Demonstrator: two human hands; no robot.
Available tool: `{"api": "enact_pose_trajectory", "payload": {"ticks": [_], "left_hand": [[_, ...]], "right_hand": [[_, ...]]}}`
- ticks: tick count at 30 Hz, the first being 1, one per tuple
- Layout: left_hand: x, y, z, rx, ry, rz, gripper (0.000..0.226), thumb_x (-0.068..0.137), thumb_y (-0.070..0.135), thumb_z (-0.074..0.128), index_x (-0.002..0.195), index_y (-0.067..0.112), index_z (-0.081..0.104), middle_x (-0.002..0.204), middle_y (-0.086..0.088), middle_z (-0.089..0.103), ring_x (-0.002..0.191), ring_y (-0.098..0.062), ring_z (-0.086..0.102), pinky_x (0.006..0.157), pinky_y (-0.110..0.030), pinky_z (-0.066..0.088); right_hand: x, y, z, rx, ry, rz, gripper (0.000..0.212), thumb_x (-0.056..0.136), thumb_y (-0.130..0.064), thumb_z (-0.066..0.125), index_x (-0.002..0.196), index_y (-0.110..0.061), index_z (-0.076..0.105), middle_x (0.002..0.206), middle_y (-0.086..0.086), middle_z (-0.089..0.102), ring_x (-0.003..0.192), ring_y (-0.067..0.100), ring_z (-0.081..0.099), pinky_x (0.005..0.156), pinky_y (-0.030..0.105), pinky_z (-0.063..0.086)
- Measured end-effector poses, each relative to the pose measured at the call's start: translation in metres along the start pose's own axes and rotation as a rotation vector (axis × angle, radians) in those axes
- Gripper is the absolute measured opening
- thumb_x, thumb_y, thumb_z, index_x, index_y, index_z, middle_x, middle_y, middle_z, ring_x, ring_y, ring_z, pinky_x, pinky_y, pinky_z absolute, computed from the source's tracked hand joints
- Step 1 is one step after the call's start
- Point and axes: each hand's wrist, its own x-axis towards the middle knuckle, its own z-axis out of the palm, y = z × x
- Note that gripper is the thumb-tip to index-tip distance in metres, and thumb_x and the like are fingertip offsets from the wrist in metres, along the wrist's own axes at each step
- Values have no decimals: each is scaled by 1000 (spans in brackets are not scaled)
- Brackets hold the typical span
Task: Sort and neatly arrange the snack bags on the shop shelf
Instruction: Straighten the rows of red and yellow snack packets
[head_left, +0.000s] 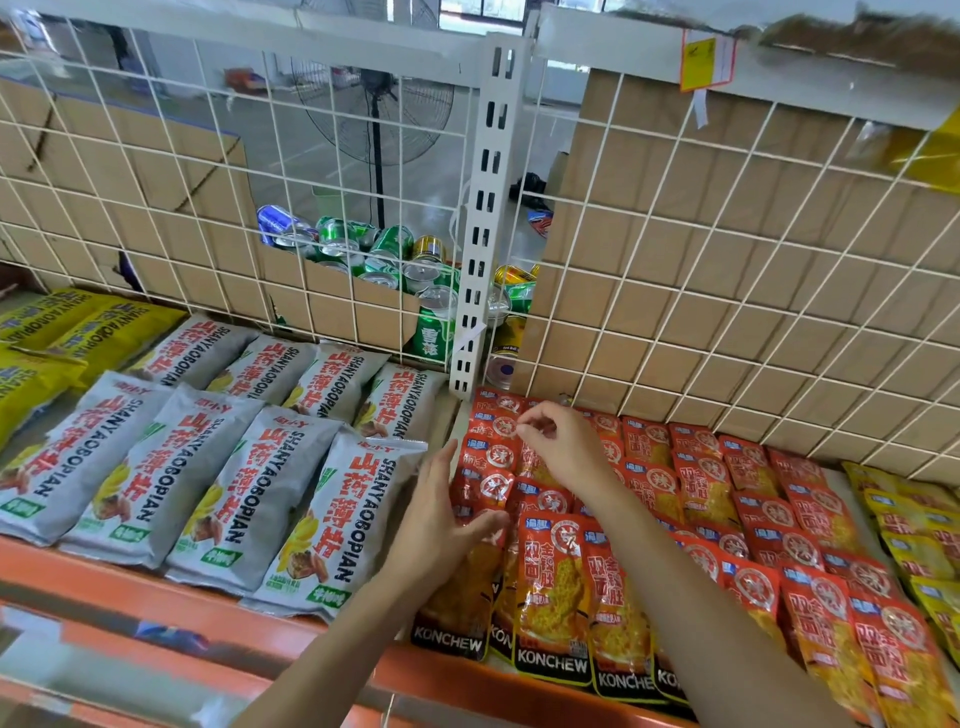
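While left hand (441, 514) lies flat on red bags (553, 582), right hand (563, 449) pinches one (mostly hidden).

A shop shelf (156, 597) with an orange front edge. Lying on it, left to right: yellow bags (62, 332), grey bags (208, 467) in two rows, overlapping red packets (753, 519), then yellow packets (909, 519), their print too blurred to read.
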Motion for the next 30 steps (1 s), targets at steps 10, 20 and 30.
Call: {"api": "enact_pose_trajectory", "payload": {"ticks": [10,20,30], "left_hand": [[-4,1,-21,231,-119,133,74,83,37,66,144,27,27,148,12,28,133,-4,27,110,-26,28],[9,3,-1,571,-234,295,59,93,47,43,146,32,20,153,12,15,142,-10,10,115,-29,8],[37,10,27,733,-279,236,56,97,51,27,147,29,17,157,5,9,145,-14,2,117,-37,-3]], "right_hand": [[-67,8,-32,-171,-5,17,24,90,-31,57,113,-23,59,106,-15,54,104,5,52,88,24,43],[-96,9,-41,-322,-1,125,38,93,-36,50,130,-26,46,138,-10,45,127,6,40,106,25,29],[-88,24,-48,-305,-39,137,39,93,-40,49,131,-31,44,139,-12,43,127,6,41,104,25,31]]}}
